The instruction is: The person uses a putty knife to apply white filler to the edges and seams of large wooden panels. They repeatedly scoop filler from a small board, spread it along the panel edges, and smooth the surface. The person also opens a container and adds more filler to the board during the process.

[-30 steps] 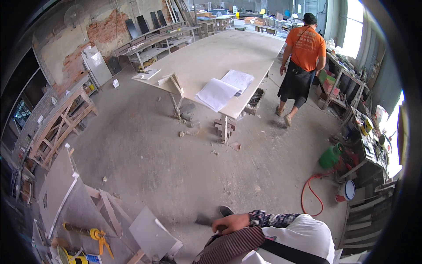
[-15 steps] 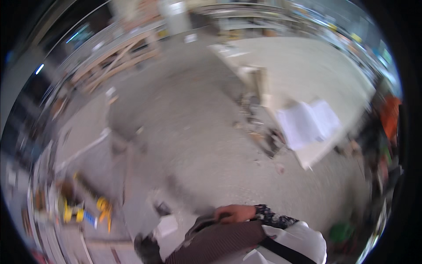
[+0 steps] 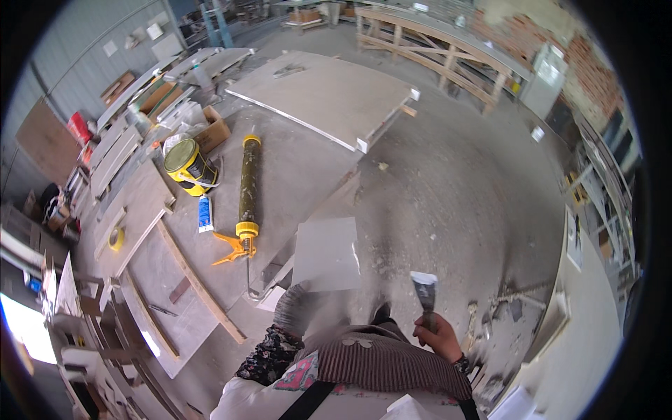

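My left hand (image 3: 292, 308), in a grey glove, grips the lower left corner of a flat grey square sheet (image 3: 326, 253). My bare right hand (image 3: 439, 337) is closed round the handle of a putty knife (image 3: 425, 292), whose blade points away from me and carries white paste. Left of the sheet, a long caulking gun (image 3: 249, 189) with a yellow collar and orange handle lies on a large grey panel. Beside it are a blue-and-white tube (image 3: 205, 213) and a yellow-and-black bucket (image 3: 190, 166) with its lid side up.
Wooden strips (image 3: 199, 283) and a yellow tape roll (image 3: 116, 239) lie at the left. A cardboard box (image 3: 211, 130) stands behind the bucket. Farther off is a wide low panel (image 3: 329, 94), with a wooden bench frame (image 3: 434, 56) beyond. A pale board (image 3: 584, 301) stands at the right.
My view has swung toward the left, bringing the caulking gun and bucket toward the middle. The grey sheet and putty knife now show plainly in my hands; the earlier picture was blurred.
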### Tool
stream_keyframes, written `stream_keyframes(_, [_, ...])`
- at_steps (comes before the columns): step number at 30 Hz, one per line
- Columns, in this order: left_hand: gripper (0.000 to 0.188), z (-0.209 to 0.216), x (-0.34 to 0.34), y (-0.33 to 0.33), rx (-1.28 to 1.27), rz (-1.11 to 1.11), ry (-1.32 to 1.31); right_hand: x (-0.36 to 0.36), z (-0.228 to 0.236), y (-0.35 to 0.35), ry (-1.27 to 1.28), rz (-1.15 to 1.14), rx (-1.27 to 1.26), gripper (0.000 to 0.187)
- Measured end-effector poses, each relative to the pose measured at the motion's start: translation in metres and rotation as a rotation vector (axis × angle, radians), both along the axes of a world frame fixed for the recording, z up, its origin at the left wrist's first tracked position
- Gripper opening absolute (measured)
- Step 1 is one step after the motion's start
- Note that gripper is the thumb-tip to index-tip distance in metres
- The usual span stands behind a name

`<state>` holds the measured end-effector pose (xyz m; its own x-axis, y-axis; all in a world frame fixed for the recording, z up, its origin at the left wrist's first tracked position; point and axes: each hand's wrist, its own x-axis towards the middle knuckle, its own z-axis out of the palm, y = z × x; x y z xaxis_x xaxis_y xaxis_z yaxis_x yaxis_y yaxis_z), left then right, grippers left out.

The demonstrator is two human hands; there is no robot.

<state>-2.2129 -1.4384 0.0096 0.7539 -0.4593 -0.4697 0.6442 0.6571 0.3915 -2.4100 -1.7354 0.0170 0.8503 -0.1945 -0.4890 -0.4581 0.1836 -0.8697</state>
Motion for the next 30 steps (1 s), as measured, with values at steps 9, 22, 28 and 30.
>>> stream_keyframes(9, [0.032,-0.054,0.087,-0.089,-0.077,0.373,-0.075,0.149,0.004,-0.111,0.017,0.348,0.036,0.017])
stream_keyframes(22, [0.035,-0.082,0.181,-0.070,-0.001,-0.509,-0.222,0.291,0.016,-0.127,-0.034,0.463,0.078,0.017])
stream_keyframes(28, [0.033,-0.002,0.273,0.085,0.808,0.144,-0.951,0.348,0.014,-0.087,-0.032,0.550,-0.076,0.023])
stream_keyframes(30, [0.033,0.025,0.313,0.140,0.333,0.389,-0.739,0.376,0.021,-0.067,-0.063,0.601,-0.140,0.021])
